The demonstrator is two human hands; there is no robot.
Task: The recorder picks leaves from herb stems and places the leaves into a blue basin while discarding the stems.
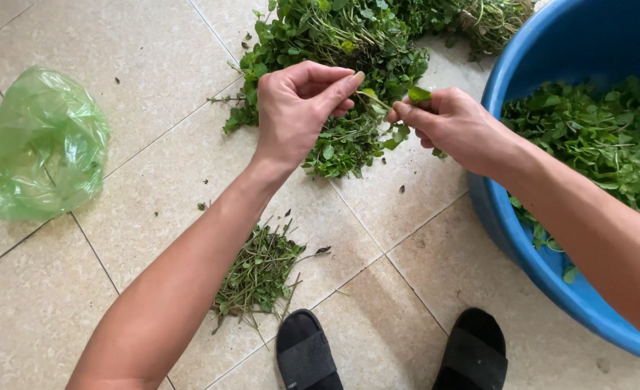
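My left hand [298,108] pinches a thin green herb sprig [377,100] between thumb and forefinger. My right hand [453,126] grips the same sprig's leafy end, a small leaf sticking up from its fingers. Both hands hover over a big heap of leafy green herbs [334,43] lying on the tiled floor. To the right stands a large blue basin [551,267] holding picked green leaves [594,137]; my right forearm crosses over its rim.
A small pile of stripped stems [258,274] lies on the beige tiles under my left forearm. A crumpled green plastic bag [42,144] sits at the left. Two black sandals [305,354] show at the bottom edge.
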